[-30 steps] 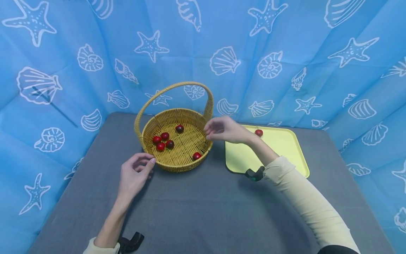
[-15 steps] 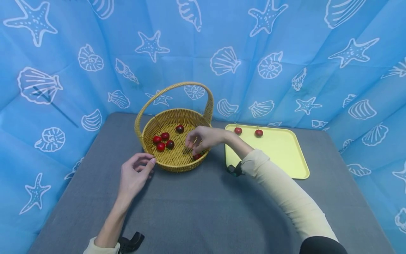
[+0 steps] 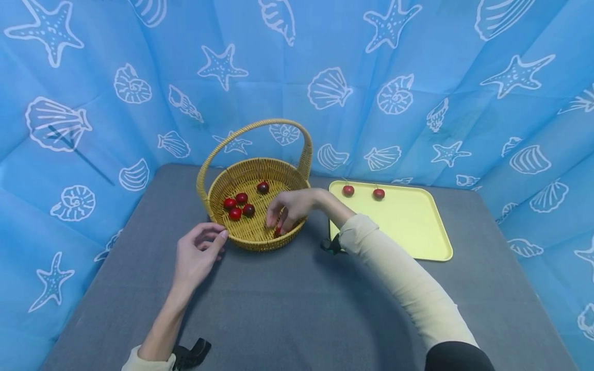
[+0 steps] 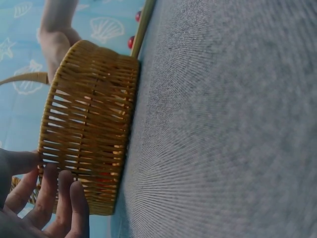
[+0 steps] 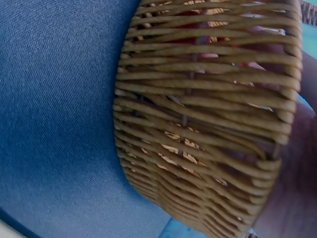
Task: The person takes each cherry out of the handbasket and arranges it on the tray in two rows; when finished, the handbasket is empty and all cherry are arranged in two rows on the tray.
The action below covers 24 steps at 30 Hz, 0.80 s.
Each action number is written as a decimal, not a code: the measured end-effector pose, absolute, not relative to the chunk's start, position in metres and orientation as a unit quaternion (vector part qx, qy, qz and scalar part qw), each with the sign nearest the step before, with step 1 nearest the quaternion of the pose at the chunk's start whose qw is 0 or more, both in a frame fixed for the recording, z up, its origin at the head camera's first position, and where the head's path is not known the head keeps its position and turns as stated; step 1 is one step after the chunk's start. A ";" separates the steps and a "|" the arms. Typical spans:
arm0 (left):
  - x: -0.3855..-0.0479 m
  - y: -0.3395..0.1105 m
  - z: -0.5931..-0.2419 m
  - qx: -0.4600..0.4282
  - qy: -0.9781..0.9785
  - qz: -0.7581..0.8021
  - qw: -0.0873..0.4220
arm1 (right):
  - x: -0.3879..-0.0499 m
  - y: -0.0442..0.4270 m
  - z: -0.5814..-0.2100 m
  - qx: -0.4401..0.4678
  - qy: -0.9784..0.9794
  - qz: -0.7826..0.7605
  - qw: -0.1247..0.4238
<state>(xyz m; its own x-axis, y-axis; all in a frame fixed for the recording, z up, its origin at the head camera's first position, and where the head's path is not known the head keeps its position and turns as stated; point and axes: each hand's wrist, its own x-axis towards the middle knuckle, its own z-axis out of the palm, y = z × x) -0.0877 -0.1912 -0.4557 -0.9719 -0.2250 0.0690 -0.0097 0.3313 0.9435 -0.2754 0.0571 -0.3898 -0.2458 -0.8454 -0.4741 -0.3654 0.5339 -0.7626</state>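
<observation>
A round wicker basket (image 3: 260, 246) with a tall handle stands on the grey cloth; several red and dark cherries (image 3: 235, 214) lie inside. At its near left rim my left hand (image 3: 197, 255) pinches the edge between thumb and fingers, the fingers lying against the woven wall (image 4: 94, 124). My right hand (image 3: 297, 206) reaches down into the basket's right side, its fingertips around a red cherry (image 3: 277, 233) near the front rim. Most of that cherry is covered by the fingers. In the right wrist view the basket wall (image 5: 208, 109) hides the fingertips.
To the right of the basket lies a yellow tray (image 3: 403, 226), with two cherries (image 3: 378, 194) near its back edge. A blue curtain (image 3: 278, 77) with white shells and starfish hangs behind and on both sides. The right forearm passes over the tray's front left corner.
My right hand has moved left from the basket's right rim, then down inside to the front cherry, which has shifted slightly left. My left hand stays in place.
</observation>
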 end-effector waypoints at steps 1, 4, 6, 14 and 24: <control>-0.088 -0.191 -0.456 0.072 -0.811 -0.573 0.094 | -0.275 0.056 -0.391 -0.411 0.743 -0.257 0.461; -0.088 -0.191 -0.456 0.072 -0.811 -0.573 0.093 | -0.276 0.053 -0.394 -0.424 0.741 -0.244 0.459; -0.088 -0.191 -0.456 0.073 -0.810 -0.574 0.093 | -0.275 0.051 -0.395 -0.431 0.742 -0.234 0.456; -0.089 -0.191 -0.457 0.080 -0.808 -0.576 0.093 | -0.275 0.048 -0.397 -0.426 0.743 -0.217 0.468; -0.088 -0.190 -0.455 0.081 -0.804 -0.582 0.086 | -0.278 0.062 -0.390 -0.416 0.739 -0.311 0.430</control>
